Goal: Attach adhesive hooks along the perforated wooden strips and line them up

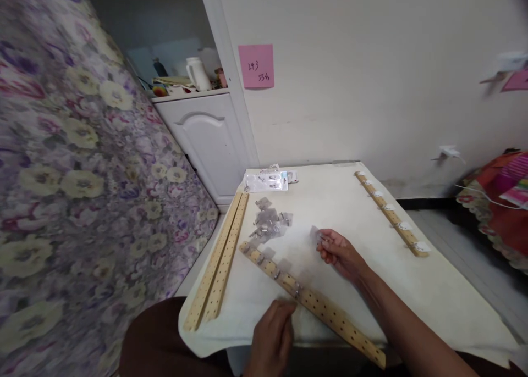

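My right hand (pixel 339 251) is pinched on a small clear plastic packet (pixel 315 233) with something metallic inside, held above the table. My left hand (pixel 272 333) is curled closed beside the near edge of a wooden strip with rows of holes (pixel 325 309). Whether its fingertips hold anything is hidden. Along the far half of this strip, several small shiny metal pieces are attached, with clear packets beside some of them. Beyond the strip lies a loose pile of similar clear packets (pixel 267 223).
Two bare perforated wooden strips (pixel 216 261) lie side by side at the left. Another strip (pixel 391 216) with several whitish packets lies at the right. Clear packaging (pixel 266 181) rests at the back of the cloth-covered table (pixel 330 193). A floral curtain (pixel 103 173) hangs at the left.
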Action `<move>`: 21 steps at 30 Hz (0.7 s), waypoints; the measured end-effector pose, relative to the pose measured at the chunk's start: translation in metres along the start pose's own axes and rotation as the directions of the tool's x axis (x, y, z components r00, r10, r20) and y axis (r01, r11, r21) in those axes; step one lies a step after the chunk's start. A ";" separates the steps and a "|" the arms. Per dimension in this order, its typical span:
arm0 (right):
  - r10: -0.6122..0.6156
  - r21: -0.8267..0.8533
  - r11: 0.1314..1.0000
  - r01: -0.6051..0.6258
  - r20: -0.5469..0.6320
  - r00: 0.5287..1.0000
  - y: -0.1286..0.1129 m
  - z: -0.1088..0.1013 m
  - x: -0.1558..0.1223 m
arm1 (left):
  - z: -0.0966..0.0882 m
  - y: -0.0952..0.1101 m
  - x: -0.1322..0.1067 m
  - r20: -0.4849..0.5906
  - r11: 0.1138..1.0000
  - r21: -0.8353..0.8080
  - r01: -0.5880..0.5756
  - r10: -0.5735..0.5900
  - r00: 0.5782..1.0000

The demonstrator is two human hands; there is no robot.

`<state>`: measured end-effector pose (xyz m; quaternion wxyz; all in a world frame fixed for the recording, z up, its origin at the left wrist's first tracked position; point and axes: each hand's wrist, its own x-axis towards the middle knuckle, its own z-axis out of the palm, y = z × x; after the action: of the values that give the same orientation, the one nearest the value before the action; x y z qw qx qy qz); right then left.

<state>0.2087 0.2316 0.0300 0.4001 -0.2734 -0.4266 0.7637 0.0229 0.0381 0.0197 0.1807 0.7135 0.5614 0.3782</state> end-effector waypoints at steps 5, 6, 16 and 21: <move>-0.010 0.004 1.000 0.010 -0.005 1.000 0.000 -0.001 0.000 | -0.006 0.011 0.003 -0.012 0.999 -0.034 -0.004 0.003 1.000; -0.011 -0.009 1.000 0.011 0.009 1.000 0.000 -0.001 -0.001 | -0.008 0.015 0.006 -0.022 0.999 -0.044 0.010 -0.011 1.000; 0.073 -0.102 0.994 -0.038 0.373 0.925 0.010 0.010 -0.010 | -0.016 0.052 0.084 -0.168 0.956 -0.071 0.284 -0.292 0.941; 0.098 -0.126 0.991 -0.046 0.443 0.891 0.010 0.009 -0.012 | -0.007 0.054 0.096 -0.129 0.936 -0.175 0.304 -0.328 0.936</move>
<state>0.2041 0.2147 0.0270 0.2468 -0.1280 -0.5389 0.7952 0.0613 0.1108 0.0934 0.2486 0.5659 0.6510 0.4406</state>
